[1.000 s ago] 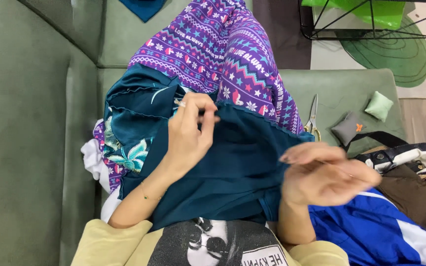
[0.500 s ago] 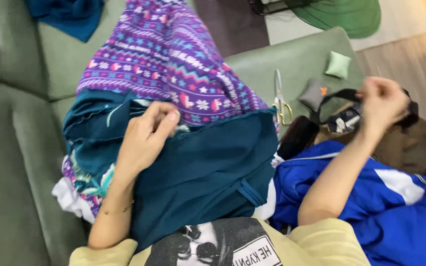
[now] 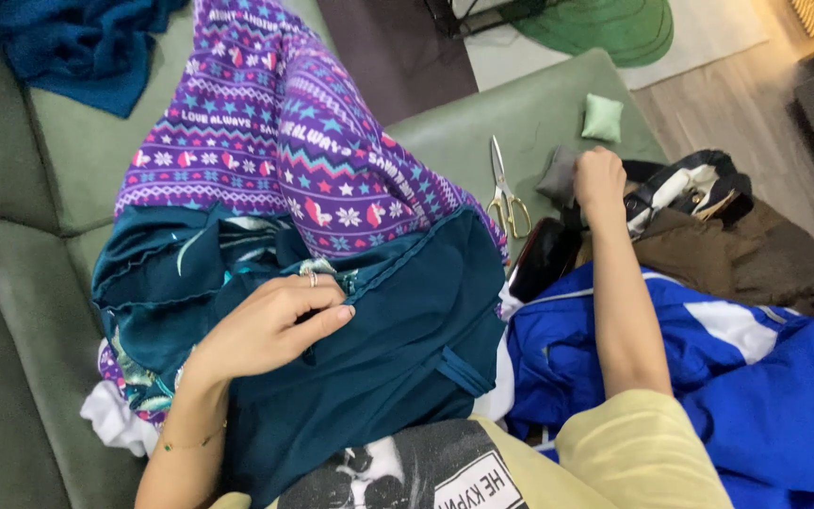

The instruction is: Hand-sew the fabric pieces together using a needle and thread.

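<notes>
The dark teal fabric (image 3: 379, 349) lies bunched across the person's lap, low in the middle of the view. The left hand (image 3: 270, 325) rests on it, fingers curled and pinching a fold. At two o'clock, the right hand (image 3: 600, 179) is closed into a fist at a grey pincushion (image 3: 558, 174); what it grips I cannot tell. Scissors (image 3: 503, 188) lie just beside, on the green sofa (image 3: 482, 113). A blue jacket (image 3: 727, 377) lies at four o'clock.
</notes>
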